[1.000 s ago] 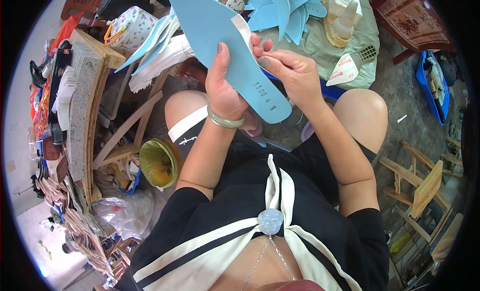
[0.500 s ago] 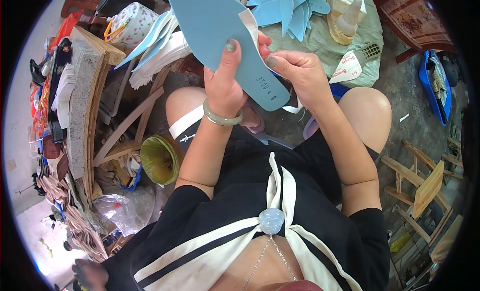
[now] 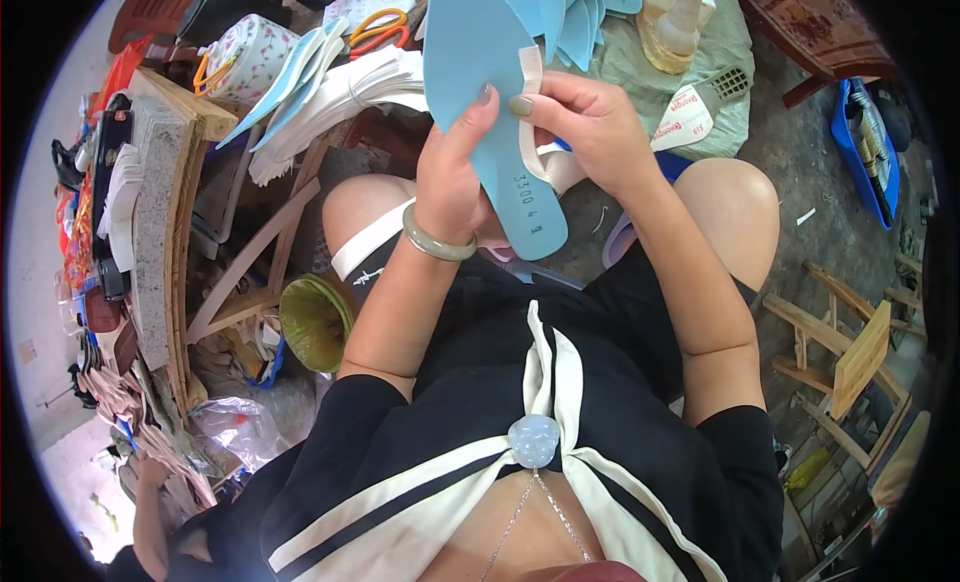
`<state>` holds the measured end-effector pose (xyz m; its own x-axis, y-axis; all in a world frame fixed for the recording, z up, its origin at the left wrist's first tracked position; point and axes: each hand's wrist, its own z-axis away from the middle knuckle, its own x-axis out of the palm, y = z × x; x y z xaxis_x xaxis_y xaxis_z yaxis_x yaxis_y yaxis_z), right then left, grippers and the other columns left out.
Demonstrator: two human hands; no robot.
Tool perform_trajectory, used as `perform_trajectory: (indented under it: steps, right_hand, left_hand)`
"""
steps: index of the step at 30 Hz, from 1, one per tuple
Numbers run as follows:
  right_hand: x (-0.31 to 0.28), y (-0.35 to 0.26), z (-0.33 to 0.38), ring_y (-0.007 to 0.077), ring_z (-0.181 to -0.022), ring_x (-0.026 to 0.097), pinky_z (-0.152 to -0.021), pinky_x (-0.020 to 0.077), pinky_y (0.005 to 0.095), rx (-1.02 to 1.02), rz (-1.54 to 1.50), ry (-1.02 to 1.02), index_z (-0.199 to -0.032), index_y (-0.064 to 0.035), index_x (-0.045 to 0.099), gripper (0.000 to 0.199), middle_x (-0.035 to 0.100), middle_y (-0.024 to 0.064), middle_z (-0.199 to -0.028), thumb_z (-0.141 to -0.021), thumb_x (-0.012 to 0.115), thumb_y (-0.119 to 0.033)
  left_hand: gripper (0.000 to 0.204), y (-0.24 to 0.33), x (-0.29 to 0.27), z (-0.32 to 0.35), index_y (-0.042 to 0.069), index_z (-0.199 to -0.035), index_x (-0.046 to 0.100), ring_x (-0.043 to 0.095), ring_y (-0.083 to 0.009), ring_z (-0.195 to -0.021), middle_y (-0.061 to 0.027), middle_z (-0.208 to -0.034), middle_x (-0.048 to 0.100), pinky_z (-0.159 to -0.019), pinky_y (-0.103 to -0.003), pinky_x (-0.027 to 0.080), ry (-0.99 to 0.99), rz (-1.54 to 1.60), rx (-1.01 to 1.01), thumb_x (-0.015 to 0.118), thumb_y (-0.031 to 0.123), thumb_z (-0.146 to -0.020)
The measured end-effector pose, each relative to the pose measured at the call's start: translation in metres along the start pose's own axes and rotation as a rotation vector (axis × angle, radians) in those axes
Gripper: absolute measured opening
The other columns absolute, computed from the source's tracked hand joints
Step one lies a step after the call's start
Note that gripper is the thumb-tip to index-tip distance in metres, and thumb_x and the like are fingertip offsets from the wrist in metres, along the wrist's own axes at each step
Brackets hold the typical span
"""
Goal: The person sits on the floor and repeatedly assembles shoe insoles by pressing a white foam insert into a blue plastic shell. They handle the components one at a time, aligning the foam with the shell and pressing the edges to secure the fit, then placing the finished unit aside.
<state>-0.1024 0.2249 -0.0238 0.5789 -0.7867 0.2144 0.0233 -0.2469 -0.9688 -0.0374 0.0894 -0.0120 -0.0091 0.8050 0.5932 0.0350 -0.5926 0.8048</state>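
A light-blue insole (image 3: 468, 52) is held up over my lap, heel end toward me. My left hand (image 3: 450, 182) is closed on its left edge, thumb on the upper face and fingers mostly hidden beneath. Along the insole's right edge runs a narrow white strip (image 3: 531, 70), its upper end standing up on the blue face. My right hand (image 3: 585, 132) pinches this strip at the edge between thumb and fingers. Lower down, the strip curves loosely beside the heel.
More blue insoles (image 3: 570, 17) and a cone-tipped bottle (image 3: 682, 27) lie ahead on a covered surface (image 3: 730, 67). At left are orange-handled scissors (image 3: 380, 37), a bundle of white strips (image 3: 320, 107) and a green bin (image 3: 313, 324). A wooden stool (image 3: 860, 357) stands right.
The insole has turned more upright, its heel shifting toward me. My right hand has moved slightly up and left along the strip. Lower left, another person's arm has shifted.
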Motion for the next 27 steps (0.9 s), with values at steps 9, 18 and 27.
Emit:
perform_trajectory:
  steps: [9,18,27]
  right_hand:
    - [-0.022,-0.011,-0.006,0.0071,-0.051,0.057,-0.05,0.0462,0.0198,0.22,-0.031,-0.041,-0.078,-0.0001,0.068,0.027,0.066,0.006,-0.068,-0.089,0.067,-0.025]
    - [-0.013,-0.006,-0.007,0.0102,-0.085,0.059,-0.073,0.0463,0.023,-0.033,0.28,0.009,-0.108,-0.0009,0.065,0.03,0.059,0.0032,-0.105,-0.092,0.062,-0.026]
    - [-0.018,0.008,0.008,0.0177,-0.096,0.063,-0.082,0.0496,0.0297,0.008,0.133,-0.081,-0.138,-0.0076,0.042,0.057,0.062,0.0116,-0.11,-0.088,0.066,-0.023]
  left_hand:
    - [0.067,0.011,-0.022,-0.008,-0.008,-0.136,0.035,0.06,-0.0365,-0.108,-0.0263,-0.123,0.054,-0.096,-0.049,0.048,-0.209,-0.102,-0.344,0.047,0.043,-0.095]
    - [0.053,-0.02,-0.014,0.011,-0.007,-0.126,0.048,0.064,-0.0291,-0.099,-0.0205,-0.112,0.063,-0.092,-0.04,0.049,-0.042,-0.333,-0.111,0.058,0.032,-0.092]
    - [0.043,-0.004,-0.003,0.001,-0.007,-0.127,0.045,0.06,-0.0233,-0.102,-0.0151,-0.103,0.065,-0.092,-0.036,0.048,0.207,-0.082,0.218,0.058,0.016,-0.093]
